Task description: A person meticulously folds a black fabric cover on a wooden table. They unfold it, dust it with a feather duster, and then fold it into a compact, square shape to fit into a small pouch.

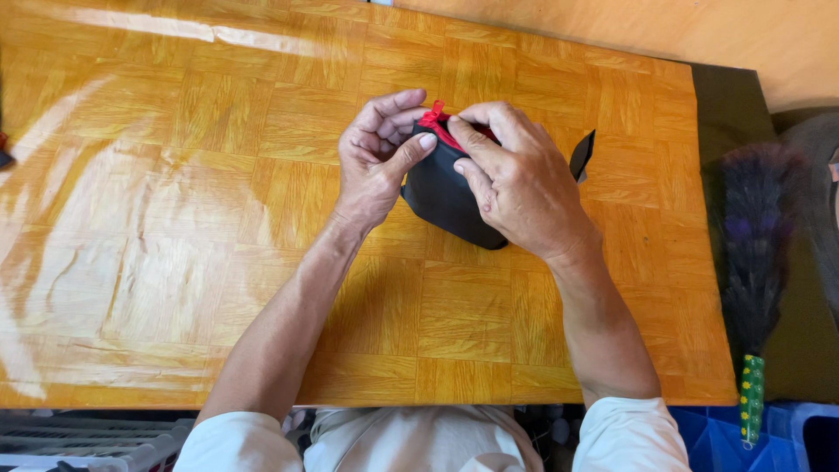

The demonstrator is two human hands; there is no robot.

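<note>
Head view:
Pouch: black fabric pouch (pixel 441 197) lying mid-counter (pixel 218 218), between both hands.
Left hand (pixel 377 157): grip pinched on red drawstring (pixel 434 118) at pouch top.
Right hand (pixel 516 179): grip pressing down over pouch.
Beside counter: feather duster (pixel 753 253).

The table (pixel 218 218) is glossy orange-brown wood in a parquet pattern of small squares; the pouch (pixel 441 197) between the hands is black with a bright red trim (pixel 434 118) at its far edge; the feather duster (pixel 753 236) at right is dark purple-grey, its handle (pixel 752 398) green with yellow dots; the sleeves (pixel 634 437) are white.
</note>
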